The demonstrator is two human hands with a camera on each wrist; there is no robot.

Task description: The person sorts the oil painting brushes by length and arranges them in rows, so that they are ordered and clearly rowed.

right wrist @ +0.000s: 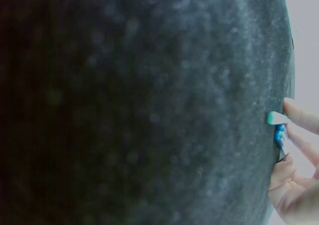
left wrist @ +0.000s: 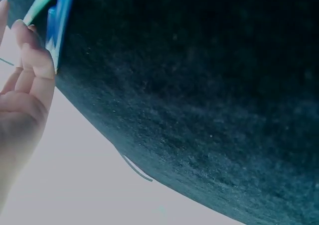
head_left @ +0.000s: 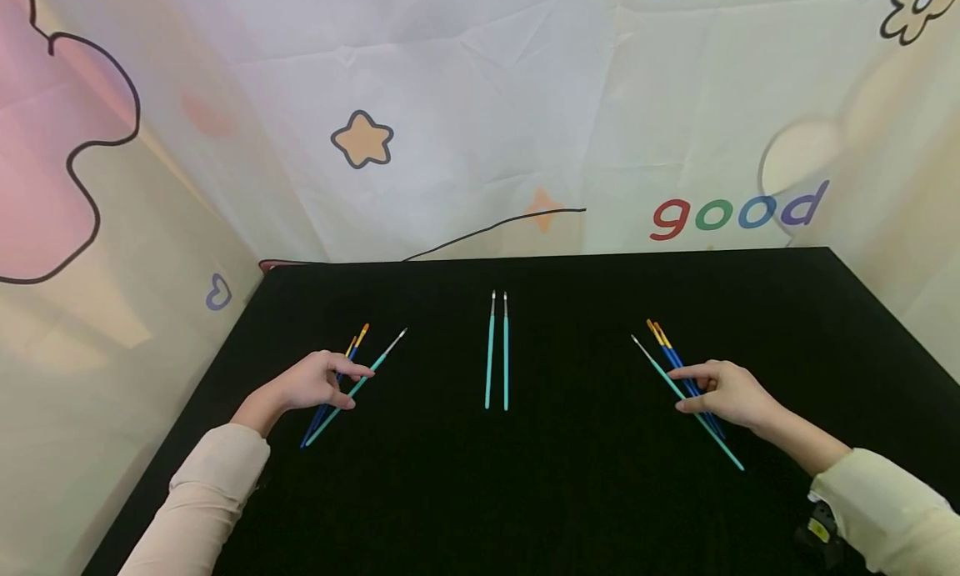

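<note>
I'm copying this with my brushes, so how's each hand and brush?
Left turquoise brush: slanted, bristles inward.
Right turquoise brush: slanted, bristles inward.
Middle turquoise brushes: lying side by side, apart.
Left blue brushes: slanted, partly hidden.
Right blue brushes: slanted, partly hidden.
Left hand: at its turquoise brush, grip unclear.
Right hand: at its turquoise brush, grip unclear.

Multicoloured lettering [head_left: 742, 213] "good"; on pale backdrop [head_left: 480, 142]

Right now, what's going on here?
A person's left hand pinches a turquoise paintbrush beside two blue paintbrushes; their right hand pinches another turquoise paintbrush near another blue pair. Between the hands, two more turquoise paintbrushes lie untouched, side by side, on the black table.
</note>
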